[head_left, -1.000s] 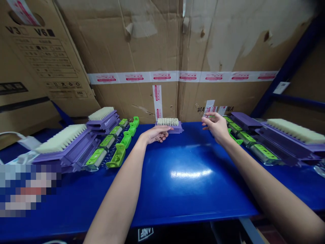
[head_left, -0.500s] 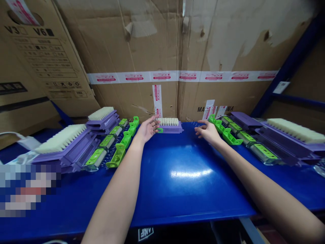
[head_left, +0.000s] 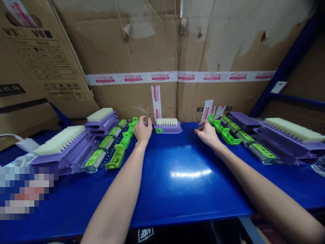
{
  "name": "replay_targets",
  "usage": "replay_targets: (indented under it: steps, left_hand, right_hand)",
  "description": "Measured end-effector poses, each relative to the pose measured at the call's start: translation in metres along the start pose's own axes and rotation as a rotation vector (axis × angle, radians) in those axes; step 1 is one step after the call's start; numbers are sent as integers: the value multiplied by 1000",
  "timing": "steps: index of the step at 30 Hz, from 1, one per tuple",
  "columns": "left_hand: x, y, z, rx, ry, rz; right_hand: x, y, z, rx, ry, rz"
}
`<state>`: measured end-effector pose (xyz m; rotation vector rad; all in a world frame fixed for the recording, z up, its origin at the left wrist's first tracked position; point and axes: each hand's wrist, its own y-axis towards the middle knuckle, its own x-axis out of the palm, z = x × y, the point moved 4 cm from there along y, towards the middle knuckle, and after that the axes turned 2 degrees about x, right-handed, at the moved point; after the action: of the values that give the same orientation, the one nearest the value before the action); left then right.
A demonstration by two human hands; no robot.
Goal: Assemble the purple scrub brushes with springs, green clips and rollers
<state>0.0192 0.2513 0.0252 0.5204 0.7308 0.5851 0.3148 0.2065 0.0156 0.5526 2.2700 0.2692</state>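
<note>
A glossy blue desk (head_left: 193, 200) stretches across the space, a bright streak of light (head_left: 190, 174) reflected on its top. Behind it rises brown cardboard (head_left: 147, 54), torn and scuffed in patches and crossed by a level band of white tape (head_left: 144, 78) with red print. At left stands a cardboard box (head_left: 22, 71) marked V3 and V6. A blue metal frame (head_left: 299, 51) slants along the right, bearing a white tag (head_left: 279, 87).

A blue table (head_left: 188, 195) carries brushes (head_left: 168, 127) and brackets (head_left: 230, 137).
</note>
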Motion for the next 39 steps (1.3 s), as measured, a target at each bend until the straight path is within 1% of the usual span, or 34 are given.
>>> replay_targets:
  steps: [2,5,7,10,12,13,15,18,21,24,27,29,31,36,39]
  left_hand:
    - [2,-6,15,145,36,-67]
    - [14,-19,36,346,50,-276]
    - [23,-29,49,472,63,-413]
    - [35,-45,66,624,93,-586]
    - [42,-55,76,731,140,-663]
    - [44,-59,80,779,164,-680]
    - [45,-64,87,876,181,-644]
    - [42,-61,90,960,220,-478]
    - [37,-51,80,938,317,-315]
    - [33,-39,66,817,388,-218]
    - [31,-32,54,689,423,-199]
    - [31,-30,50,632,448,-209]
    - [31,-29,48,600,468,-218]
    - [32,-30,48,585,498,-235]
    - [33,-29,47,581,498,-239]
  right_hand:
    - [-2,0,-1,8,101,25]
    - [-6,0,-3,-3,185,57]
    - [-8,-1,-4,7,168,80]
    - [-11,-1,-4,31,123,108]
    - [-14,-1,-5,31,116,131]
    - [-15,0,-6,22,120,148]
    - [-17,0,-8,-14,140,175]
    - [-15,-1,-13,-110,173,149]
    - [-6,-3,-17,-220,177,29]
    - [2,-6,-19,-313,71,-79]
    - [6,-8,-18,-328,-168,-155]
    - [7,-8,-15,-282,-335,-204]
    - [5,-7,-12,-233,-453,-231]
    - [-6,2,-2,-182,-573,-265]
    - [-15,8,6,-112,-632,-276]
